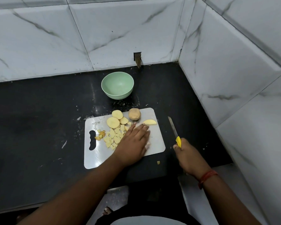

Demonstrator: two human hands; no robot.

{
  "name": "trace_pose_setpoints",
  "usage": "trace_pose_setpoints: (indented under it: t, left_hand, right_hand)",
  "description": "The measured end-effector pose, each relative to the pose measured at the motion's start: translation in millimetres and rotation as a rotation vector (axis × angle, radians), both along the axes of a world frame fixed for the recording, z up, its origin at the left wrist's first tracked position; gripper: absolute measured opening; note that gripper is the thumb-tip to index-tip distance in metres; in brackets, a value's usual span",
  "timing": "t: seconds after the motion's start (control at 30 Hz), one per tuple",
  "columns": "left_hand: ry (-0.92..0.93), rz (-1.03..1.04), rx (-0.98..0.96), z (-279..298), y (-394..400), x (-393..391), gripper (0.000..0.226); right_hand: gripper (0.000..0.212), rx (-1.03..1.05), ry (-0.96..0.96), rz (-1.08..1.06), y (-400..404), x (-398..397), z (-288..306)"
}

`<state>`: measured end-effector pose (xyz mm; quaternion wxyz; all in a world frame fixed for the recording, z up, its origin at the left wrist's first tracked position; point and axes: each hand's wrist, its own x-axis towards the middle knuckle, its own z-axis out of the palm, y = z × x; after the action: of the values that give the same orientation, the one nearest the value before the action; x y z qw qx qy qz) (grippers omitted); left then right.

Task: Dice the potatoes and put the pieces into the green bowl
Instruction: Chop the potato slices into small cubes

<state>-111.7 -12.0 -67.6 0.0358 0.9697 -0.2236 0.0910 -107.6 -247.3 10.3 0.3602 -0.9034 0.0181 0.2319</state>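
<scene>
White marble-look tiles are closing in the corner here, and the black tabletop (39, 119) is carrying everything you need. From your head camera, the grey cutting board (154, 143) is lying just in front of you. Your left hand (133, 143) is resting flat on it, fingers (141, 127) straight and together, covering the right edge of the diced potato pieces (114, 137). Round potato slices (113, 122) are sitting at the board's far edge, a potato half (134, 114) beside them, and a wedge (150, 122) just past your fingertips. Your right hand (187, 157) is gripping the yellow handle of the knife (174, 133), holding it off the board's right side, blade pointing away from you. The green bowl (117, 85) is waiting beyond the board, with nothing visible inside. One stray piece (158, 162) is lying on the tabletop near the board's near edge.
</scene>
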Motion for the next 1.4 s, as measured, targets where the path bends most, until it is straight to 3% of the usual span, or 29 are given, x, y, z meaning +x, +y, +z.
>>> trace_pose_setpoints:
  t: [0.2, 0.37, 0.63, 0.9, 1.0, 1.23, 1.4]
  left_hand:
    - [0.022, -0.316, -0.014, 11.2, -40.2, -18.6, 0.041]
    - [-0.026, -0.308, 0.008, -1.8, -37.8, -20.1, 0.014]
    - [-0.081, -0.249, 0.007, -7.2, -40.1, -21.1, 0.012]
    - [-0.093, -0.349, 0.008, -1.2, -43.7, -26.0, 0.015]
    - [-0.088, -0.240, -0.016, 7.2, -39.8, -23.7, 0.011]
    - [-0.089, 0.288, -0.051, 8.6, 28.7, -6.1, 0.013]
    - [-0.066, 0.280, -0.109, 13.2, 30.7, 3.7, 0.019]
  right_hand:
    - [0.019, 0.006, -0.068, -0.020, 3.7, 8.6, 5.7]
    - [0.018, 0.014, -0.077, -0.014, 5.9, 8.4, 7.3]
    - [0.018, 0.010, -0.070, 0.004, 4.9, 5.7, 2.2]
    - [0.015, 0.057, -0.071, -0.005, 4.6, 7.2, -5.5]
    - [0.014, 0.080, -0.070, -0.007, 4.6, 10.2, -6.4]
    - [0.016, 0.104, -0.044, -0.006, 4.9, 14.5, -8.1]
    - [0.016, 0.078, -0.006, 0.037, 10.8, 15.6, -13.4]
